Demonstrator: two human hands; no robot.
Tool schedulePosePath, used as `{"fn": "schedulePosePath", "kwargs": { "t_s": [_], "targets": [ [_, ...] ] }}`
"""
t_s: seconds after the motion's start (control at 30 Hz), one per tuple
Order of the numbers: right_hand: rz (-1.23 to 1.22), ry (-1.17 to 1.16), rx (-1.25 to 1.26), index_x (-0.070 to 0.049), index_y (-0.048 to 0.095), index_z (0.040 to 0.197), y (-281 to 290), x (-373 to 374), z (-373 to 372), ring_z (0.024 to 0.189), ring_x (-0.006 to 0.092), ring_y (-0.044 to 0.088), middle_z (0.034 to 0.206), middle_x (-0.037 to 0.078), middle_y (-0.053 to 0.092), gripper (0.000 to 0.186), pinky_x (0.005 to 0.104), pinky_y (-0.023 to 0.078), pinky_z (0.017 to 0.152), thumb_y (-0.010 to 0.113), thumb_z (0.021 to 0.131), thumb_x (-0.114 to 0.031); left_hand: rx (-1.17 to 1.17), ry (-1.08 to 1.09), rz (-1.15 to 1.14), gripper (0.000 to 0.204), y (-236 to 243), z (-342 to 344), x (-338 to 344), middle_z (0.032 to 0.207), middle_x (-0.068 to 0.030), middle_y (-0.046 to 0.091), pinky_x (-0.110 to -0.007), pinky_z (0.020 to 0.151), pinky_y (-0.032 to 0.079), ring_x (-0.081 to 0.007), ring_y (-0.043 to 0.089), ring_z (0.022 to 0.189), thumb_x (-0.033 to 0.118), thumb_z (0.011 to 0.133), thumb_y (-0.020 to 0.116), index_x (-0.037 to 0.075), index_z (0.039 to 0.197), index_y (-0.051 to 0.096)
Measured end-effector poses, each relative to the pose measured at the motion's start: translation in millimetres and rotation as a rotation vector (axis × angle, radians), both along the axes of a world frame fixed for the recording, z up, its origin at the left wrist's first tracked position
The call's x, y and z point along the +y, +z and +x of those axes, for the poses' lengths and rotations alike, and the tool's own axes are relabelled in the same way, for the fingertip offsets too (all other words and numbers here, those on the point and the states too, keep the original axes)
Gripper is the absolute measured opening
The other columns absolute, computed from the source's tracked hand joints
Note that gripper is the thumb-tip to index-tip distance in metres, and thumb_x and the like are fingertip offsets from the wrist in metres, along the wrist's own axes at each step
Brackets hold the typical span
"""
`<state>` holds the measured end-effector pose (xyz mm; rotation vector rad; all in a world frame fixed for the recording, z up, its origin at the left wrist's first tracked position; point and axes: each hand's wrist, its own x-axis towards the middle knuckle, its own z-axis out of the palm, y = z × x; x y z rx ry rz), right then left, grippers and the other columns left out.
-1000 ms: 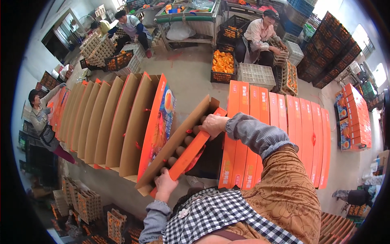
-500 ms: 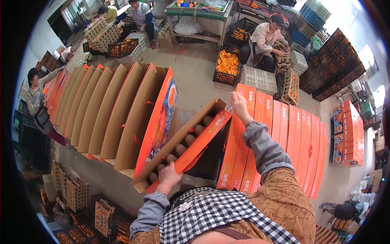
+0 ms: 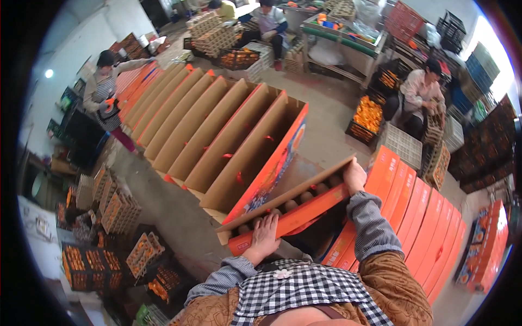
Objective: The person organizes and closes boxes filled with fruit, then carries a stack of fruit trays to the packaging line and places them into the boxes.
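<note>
An orange gift carton [image 3: 304, 218] stands tilted in front of me, its top gaping. Dark rounded eggs [image 3: 291, 205] sit in a row inside. My left hand [image 3: 265, 237] grips the carton's near edge, fingers reaching over the orange wall toward the eggs. At the far end, my right hand [image 3: 354, 175] is closed round the corner of the carton. To its left stands a row of open brown-lined cartons [image 3: 225, 146]. Closed orange cartons [image 3: 416, 217] are packed upright along the right.
Co-workers sit at the back beside a crate of orange packets [image 3: 368, 114] and stacked egg trays [image 3: 215, 35]. A person [image 3: 111, 89] stands at the far left end of the row. Dark crates [image 3: 92, 266] lie at lower left, and more orange cartons [image 3: 486, 244] at far right.
The view has swung left, so the scene sits farther right. My right hand has gone from the closed cartons to the open carton's far corner. My left hand now reaches over its edge.
</note>
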<state>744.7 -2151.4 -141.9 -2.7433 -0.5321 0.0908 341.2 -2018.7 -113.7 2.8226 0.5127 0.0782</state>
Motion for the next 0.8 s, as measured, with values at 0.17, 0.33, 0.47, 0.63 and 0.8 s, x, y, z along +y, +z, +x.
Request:
{"fn": "schedulePosePath", "kwargs": {
  "t_s": [0.17, 0.33, 0.47, 0.63, 0.8],
  "targets": [
    [0.009, -0.025, -0.057, -0.007, 0.056, 0.126, -3, -9, 3, 0.091, 0.0431, 0.073, 0.094, 0.022, 0.075, 0.033, 0.0539, 0.056, 0.078, 0.06, 0.094, -0.015, -0.548, 0.238, -0.114, 0.025, 22, -119, 3, 0.106, -0.0101, 0.074, -0.044, 0.095, 0.054, -0.034, 0.069, 0.107, -0.004, 0.076, 0.067, 0.008, 0.096, 0.075],
    [0.009, 0.029, -0.122, -0.006, 0.056, 0.118, -9, -7, 3, 0.091, 0.0408, 0.074, 0.096, 0.02, 0.075, 0.028, 0.0508, 0.059, 0.079, 0.063, 0.093, -0.016, -0.778, 1.215, -1.488, 0.014, -2, -175, 38, 0.098, -0.0017, 0.071, -0.028, 0.08, 0.054, -0.0123, 0.066, 0.088, 0.007, 0.099, 0.066, 0.004, 0.112, 0.069],
    [-0.011, 0.037, -0.068, -0.005, 0.056, 0.119, -7, -11, 3, 0.093, 0.0403, 0.074, 0.1, 0.02, 0.075, 0.028, 0.0501, 0.058, 0.08, 0.061, 0.094, -0.016, -0.656, 0.971, -1.342, 0.028, -31, -125, 65, 0.1, -0.0022, 0.069, -0.031, 0.081, 0.054, -0.0144, 0.066, 0.089, 0.011, 0.098, 0.07, 0.0, 0.124, 0.067],
    [0.007, 0.027, -0.034, -0.009, 0.057, 0.129, -14, -2, 9, 0.099, 0.0428, 0.072, 0.102, 0.021, 0.075, 0.04, 0.0517, 0.056, 0.086, 0.065, 0.09, -0.011, -0.339, 0.961, -0.526, 0.026, -85, -124, 80, 0.104, -0.0167, 0.072, -0.041, 0.086, 0.055, -0.0317, 0.07, 0.096, 0.006, 0.086, 0.07, -0.003, 0.111, 0.069],
    [0.068, 0.009, -0.087, -0.01, 0.059, 0.126, -15, -12, 15, 0.099, 0.0422, 0.072, 0.101, 0.021, 0.076, 0.037, 0.0516, 0.057, 0.085, 0.066, 0.09, -0.014, -0.293, 0.855, -0.49, 0.028, -40, -115, 76, 0.104, -0.0201, 0.069, -0.046, 0.087, 0.055, -0.0366, 0.069, 0.097, 0.01, 0.083, 0.075, -0.001, 0.108, 0.07]
  ]
}}
